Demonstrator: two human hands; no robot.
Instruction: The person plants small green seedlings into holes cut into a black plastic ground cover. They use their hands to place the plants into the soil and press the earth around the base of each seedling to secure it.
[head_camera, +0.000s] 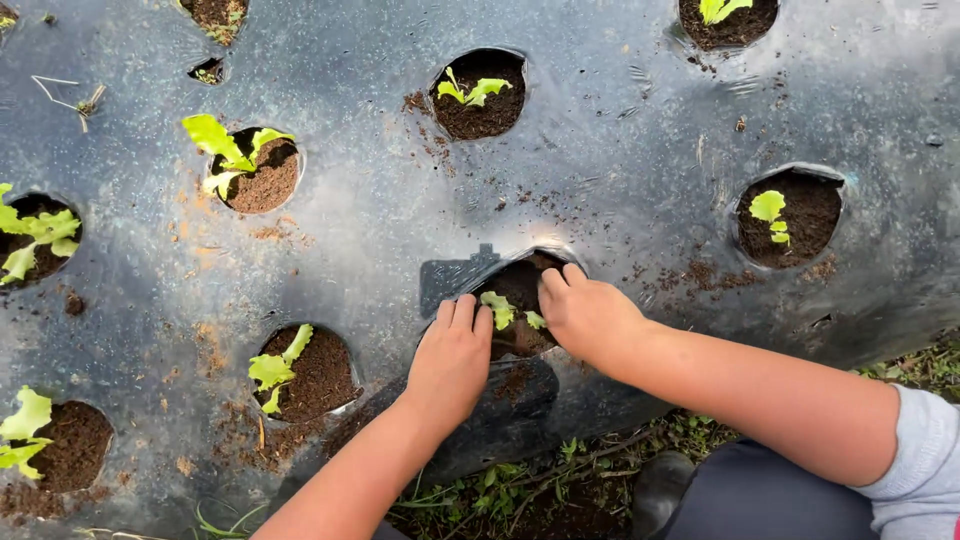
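Pressing soil around the lettuce seedling (497, 309) in the centre hole (520, 285) of the black plastic mulch (380, 200): your left hand (452, 355) and right hand (590, 315) flank it, fingers curled, knuckles down, gripping nothing.

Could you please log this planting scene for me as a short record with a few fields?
Setting: black plastic sheet over a soil bed, with round planting holes
Left hand: pressing soil at the near edge of the middle hole
Right hand: pressing soil at that hole's right edge
Between the hands: small green seedling
Other holes: seedlings in most, such as the top middle one
Loose soil: scattered on the sheet
Near edge: grass
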